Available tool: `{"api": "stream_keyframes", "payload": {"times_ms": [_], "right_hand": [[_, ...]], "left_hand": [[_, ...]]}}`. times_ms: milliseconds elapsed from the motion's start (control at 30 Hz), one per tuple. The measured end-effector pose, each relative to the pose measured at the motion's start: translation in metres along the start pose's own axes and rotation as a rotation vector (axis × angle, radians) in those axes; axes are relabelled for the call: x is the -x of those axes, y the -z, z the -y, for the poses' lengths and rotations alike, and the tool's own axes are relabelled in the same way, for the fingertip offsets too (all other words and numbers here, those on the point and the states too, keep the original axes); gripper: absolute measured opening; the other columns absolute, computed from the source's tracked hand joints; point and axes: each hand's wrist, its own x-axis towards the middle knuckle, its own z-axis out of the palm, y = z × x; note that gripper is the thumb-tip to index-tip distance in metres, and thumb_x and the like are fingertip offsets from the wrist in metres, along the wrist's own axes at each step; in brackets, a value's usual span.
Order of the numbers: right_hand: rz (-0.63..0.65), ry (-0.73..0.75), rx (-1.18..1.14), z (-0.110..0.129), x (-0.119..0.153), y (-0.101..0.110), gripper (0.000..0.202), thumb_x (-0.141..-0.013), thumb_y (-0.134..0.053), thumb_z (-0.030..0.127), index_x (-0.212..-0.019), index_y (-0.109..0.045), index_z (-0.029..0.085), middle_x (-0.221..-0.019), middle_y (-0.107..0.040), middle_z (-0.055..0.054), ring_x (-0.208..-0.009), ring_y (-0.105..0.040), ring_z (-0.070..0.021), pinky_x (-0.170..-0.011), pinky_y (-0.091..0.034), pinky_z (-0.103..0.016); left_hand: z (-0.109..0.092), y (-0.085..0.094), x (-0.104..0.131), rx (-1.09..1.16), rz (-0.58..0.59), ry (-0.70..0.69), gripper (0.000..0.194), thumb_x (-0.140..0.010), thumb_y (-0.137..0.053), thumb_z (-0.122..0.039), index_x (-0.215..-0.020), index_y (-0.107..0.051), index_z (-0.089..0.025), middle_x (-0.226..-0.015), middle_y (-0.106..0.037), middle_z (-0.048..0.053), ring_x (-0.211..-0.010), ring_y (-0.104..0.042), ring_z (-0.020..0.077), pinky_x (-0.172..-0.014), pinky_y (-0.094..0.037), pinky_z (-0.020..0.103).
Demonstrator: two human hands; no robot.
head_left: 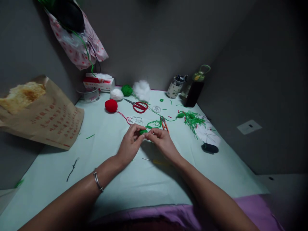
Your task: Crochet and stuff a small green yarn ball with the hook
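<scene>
In the middle of the table, my left hand (130, 141) pinches a small green crocheted piece (143, 132) between thumb and fingers. My right hand (161, 140) is closed at the piece's right end, its fingertips meeting those of the left; they partly cover it. A loose coil of green yarn (154, 124) lies just beyond the fingers. Orange-handled thread snips (164, 124) lie behind my right hand. Nearer to me is a crochet hook (156, 161) with a yellow handle, its end beneath my right forearm.
Red-handled scissors (140, 107), a red yarn ball (111, 106), a white ball (116, 94), a green ball (126, 90) and white stuffing (141, 90) lie behind. Green yarn scraps (196, 120) are at right, near a dark bottle (194, 91). A paper food bag (55, 118) stands left.
</scene>
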Motion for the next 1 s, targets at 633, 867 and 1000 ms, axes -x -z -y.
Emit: {"api": "stream_keyframes", "payload": {"times_ms": [633, 867, 1000], "right_hand": [[0.038, 0.072, 0.141, 0.005, 0.015, -0.009, 0.016, -0.086, -0.057, 0.027, -0.072, -0.057, 0.02, -0.057, -0.045, 0.005, -0.055, -0.036, -0.012, -0.057, -0.026, -0.027], [0.095, -0.03, -0.116, 0.002, 0.002, 0.005, 0.025, -0.082, -0.064, 0.036, -0.066, -0.061, 0.018, -0.059, -0.049, 0.003, -0.057, -0.038, -0.0113, -0.055, -0.028, -0.026], [0.048, -0.093, -0.22, 0.001, -0.003, 0.011, 0.03, -0.078, -0.073, 0.042, -0.065, -0.059, 0.018, -0.057, -0.045, 0.005, -0.054, -0.033, -0.0096, -0.052, -0.024, -0.026]], "left_hand": [[0.005, 0.004, -0.013, 0.113, 0.031, 0.192, 0.013, -0.072, -0.07, -0.021, -0.079, -0.059, -0.02, -0.071, -0.058, -0.005, -0.06, -0.055, 0.0111, -0.059, -0.048, 0.023], [0.002, 0.01, -0.013, 0.153, 0.19, 0.329, 0.014, -0.08, -0.069, -0.026, -0.079, -0.056, -0.02, -0.066, -0.056, -0.005, -0.045, -0.055, 0.0092, -0.045, -0.047, 0.022], [0.001, 0.01, -0.012, 0.169, 0.201, 0.308, 0.023, -0.09, -0.065, -0.039, -0.082, -0.055, -0.02, -0.077, -0.059, -0.002, -0.061, -0.065, 0.0109, -0.066, -0.059, 0.027]]}}
